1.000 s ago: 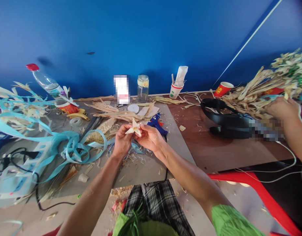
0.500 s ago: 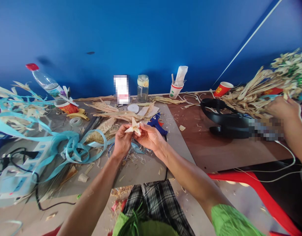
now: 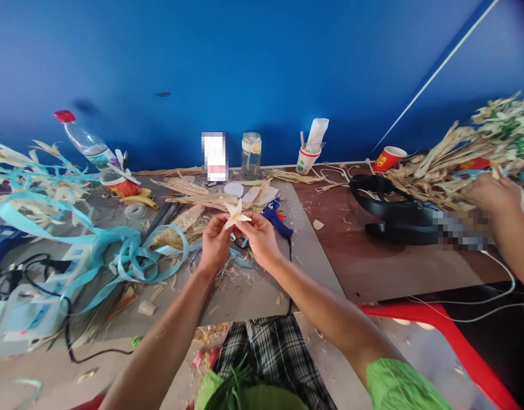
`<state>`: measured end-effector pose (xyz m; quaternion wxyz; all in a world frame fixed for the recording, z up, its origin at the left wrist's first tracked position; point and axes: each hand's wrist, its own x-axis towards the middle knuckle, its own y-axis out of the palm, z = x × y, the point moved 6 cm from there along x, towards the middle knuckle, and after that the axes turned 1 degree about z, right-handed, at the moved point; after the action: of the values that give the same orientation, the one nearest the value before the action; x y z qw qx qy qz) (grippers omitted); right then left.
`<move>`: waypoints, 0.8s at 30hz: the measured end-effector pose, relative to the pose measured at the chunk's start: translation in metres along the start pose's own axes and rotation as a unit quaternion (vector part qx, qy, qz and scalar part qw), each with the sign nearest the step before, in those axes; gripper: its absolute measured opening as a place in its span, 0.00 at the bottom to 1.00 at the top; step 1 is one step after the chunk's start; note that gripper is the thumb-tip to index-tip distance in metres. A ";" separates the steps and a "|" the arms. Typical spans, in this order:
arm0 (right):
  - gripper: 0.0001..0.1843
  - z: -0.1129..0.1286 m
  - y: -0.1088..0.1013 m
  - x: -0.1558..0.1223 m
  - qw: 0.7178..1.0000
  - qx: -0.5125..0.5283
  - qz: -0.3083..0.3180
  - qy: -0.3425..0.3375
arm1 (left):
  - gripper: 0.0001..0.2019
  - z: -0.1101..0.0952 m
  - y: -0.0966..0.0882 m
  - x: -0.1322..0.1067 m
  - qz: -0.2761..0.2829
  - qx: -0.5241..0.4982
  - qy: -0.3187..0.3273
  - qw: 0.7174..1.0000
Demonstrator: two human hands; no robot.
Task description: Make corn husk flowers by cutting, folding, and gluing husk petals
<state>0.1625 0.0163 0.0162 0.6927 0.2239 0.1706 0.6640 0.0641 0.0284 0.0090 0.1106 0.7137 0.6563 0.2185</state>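
A pale, star-shaped husk flower with pointed petals is pinched between both my hands over the table. My left hand grips its left side, fingers closed. From the right, my right hand holds it with thumb and fingertips together. The flower's underside is hidden by my fingers. Just right of my hands lies a blue glue gun, its black cord running toward the table's front edge. Dried corn husks are spread behind my hands, and light-blue ribbon loops to the left.
A slanted plastic bottle, a clear jar and a white cup line the back. Black headgear rests on the right. Another person's hand is by a husk pile. A power strip lies left.
The flower has turned slightly in my fingers, and its petals look more spread. My right hand has shifted a little left and down, its fingers closer around the flower's base. The view has moved slightly.
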 end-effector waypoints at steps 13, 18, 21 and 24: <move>0.08 0.005 0.001 -0.008 0.992 -0.106 -0.027 -0.057 | 0.07 -0.013 -0.001 -0.006 -0.034 0.151 0.084 0.984; 0.09 -0.001 0.000 -0.011 0.994 -0.095 -0.018 -0.059 | 0.06 -0.017 -0.002 -0.008 -0.075 0.188 0.096 0.974; 0.10 -0.004 0.001 -0.013 0.993 -0.099 -0.004 -0.061 | 0.07 -0.015 -0.005 -0.008 -0.095 0.199 0.087 0.971; 0.09 -0.005 0.002 -0.016 0.994 -0.091 0.005 -0.065 | 0.07 -0.015 -0.007 -0.010 -0.107 0.208 0.080 0.969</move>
<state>0.1568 0.0013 0.0119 0.7163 0.2041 0.0627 0.6644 0.0505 0.0178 0.0172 -0.0705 0.6267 0.7666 0.1208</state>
